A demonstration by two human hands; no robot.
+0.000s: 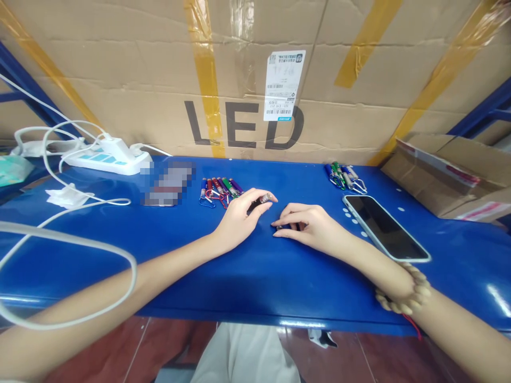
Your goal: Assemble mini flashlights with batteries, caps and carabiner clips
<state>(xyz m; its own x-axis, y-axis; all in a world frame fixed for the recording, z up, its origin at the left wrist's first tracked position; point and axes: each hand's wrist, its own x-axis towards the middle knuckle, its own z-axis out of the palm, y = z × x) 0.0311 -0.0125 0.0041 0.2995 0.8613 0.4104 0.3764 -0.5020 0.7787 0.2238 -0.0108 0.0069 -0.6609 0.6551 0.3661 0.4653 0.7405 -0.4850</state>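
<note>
My left hand [236, 219] is closed round a small dark flashlight [265, 199], whose silvery end shows between thumb and fingers. Just to its right, my right hand [309, 224] pinches a small object with a shiny end [279, 227]. Fingers cover most of that piece, so its kind is unclear. The two hands are apart, low over the blue table [223, 287]. Beyond my left hand lies a row of several coloured mini flashlights [219, 187] with carabiner clips. Another group of mini flashlights [344, 176] lies at the back right.
A phone [387, 229] lies right of my right hand, near small white dots. An opened cardboard box [443, 175] stands at the far right. On the left are a power strip [107, 157], loose white cables and a blurred-out flat item [167, 183]. A large carton [151, 80] walls the back.
</note>
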